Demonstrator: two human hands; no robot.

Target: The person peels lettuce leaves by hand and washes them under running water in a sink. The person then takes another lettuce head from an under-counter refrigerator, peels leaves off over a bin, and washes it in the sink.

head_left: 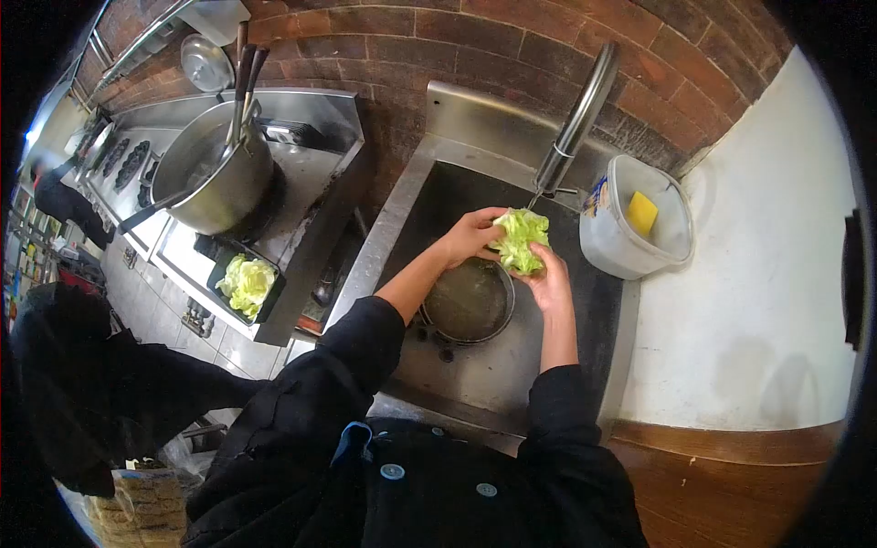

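Both hands hold a piece of green lettuce [519, 239] beneath the faucet [577, 119] in the sink. My left hand [471, 239] grips its left side, thumb across the leaves. On the lower right side, the fingers of my right hand [550, 281] are closed around it. A thin stream of water shows at the spout, just above the leaves. Directly under my hands a round metal pot [468, 301] with liquid in it sits in the sink [493, 374]. More lettuce [247, 285] lies in a dark container on the stove's front edge, to the left.
A large metal pot [215, 173] with long-handled utensils stands on the stove. Right of the faucet is a white plastic tub [614, 239] holding a yellow sponge [641, 214]. A person in dark clothing [119, 384] is close at my left. A brick wall [393, 46] rises behind.
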